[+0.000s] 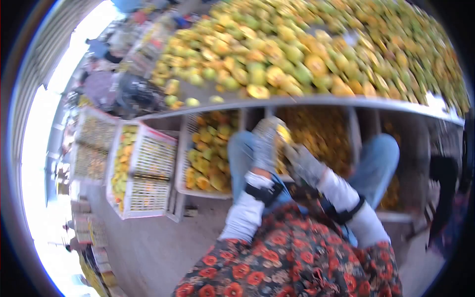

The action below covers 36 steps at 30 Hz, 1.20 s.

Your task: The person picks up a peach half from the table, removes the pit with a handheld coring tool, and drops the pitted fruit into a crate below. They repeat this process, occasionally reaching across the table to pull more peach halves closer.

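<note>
My left hand (266,144), in a pale grey glove, is closed around a piece of yellow fruit (283,132) in front of my knees. Just to its right, my gloved right hand (305,164) reaches in toward the same fruit. Its fingers look bent together, but blur hides what they hold. Below and behind both hands, a bin of cut orange-yellow fruit pieces (319,131) sits under the table edge. Above them, the table (198,91) carries a large heap of green and yellow fruit (257,74), many of them halved.
At my left stand a white crate of fruit (210,190) and another slatted white crate (153,156) with more fruit. The table's metal edge (307,100) runs across just beyond my hands. My knees (383,153) flank the bin. Sacks and people, blurred, are at the far left.
</note>
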Each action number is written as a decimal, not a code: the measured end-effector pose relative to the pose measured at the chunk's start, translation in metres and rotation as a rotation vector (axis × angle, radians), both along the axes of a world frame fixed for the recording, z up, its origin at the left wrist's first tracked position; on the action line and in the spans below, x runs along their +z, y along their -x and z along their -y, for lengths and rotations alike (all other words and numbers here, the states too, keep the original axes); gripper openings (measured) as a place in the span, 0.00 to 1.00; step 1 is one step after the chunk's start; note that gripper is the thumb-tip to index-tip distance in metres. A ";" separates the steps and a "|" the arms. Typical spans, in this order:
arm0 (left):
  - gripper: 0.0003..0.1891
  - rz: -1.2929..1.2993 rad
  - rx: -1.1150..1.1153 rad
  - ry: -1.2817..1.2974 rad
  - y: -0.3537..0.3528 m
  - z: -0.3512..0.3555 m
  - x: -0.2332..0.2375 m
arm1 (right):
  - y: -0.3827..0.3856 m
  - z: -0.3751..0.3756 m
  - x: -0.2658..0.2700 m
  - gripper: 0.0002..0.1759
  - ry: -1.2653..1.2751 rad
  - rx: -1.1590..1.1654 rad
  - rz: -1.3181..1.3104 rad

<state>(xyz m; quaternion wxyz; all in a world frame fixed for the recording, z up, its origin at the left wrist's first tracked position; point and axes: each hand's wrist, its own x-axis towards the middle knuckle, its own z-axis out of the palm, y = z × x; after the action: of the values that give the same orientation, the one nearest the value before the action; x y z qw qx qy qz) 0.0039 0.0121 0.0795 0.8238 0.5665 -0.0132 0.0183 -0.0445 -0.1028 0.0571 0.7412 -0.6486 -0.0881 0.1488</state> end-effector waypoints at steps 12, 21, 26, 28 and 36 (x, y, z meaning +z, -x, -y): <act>0.08 0.074 0.134 -0.150 0.016 0.006 0.019 | 0.006 0.005 0.081 0.18 -0.140 0.103 -0.604; 0.18 0.093 -0.229 0.037 0.005 -0.019 0.040 | -0.009 0.015 0.068 0.23 -0.055 0.284 -0.520; 0.17 0.048 0.003 0.183 0.019 0.003 0.021 | -0.010 0.024 0.075 0.25 0.052 0.290 -0.503; 0.16 0.010 -0.197 0.213 0.011 0.002 0.015 | -0.012 0.036 0.055 0.24 -0.509 0.652 -0.875; 0.11 0.143 0.064 -0.552 -0.011 0.010 -0.032 | 0.008 0.026 0.006 0.20 -0.810 0.447 -0.982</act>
<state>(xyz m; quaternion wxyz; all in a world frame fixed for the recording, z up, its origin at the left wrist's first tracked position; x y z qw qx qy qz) 0.0147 0.0022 0.0477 0.6345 0.7666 -0.0579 0.0797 -0.0523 -0.1290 0.0633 0.8314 -0.1429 0.0781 0.5313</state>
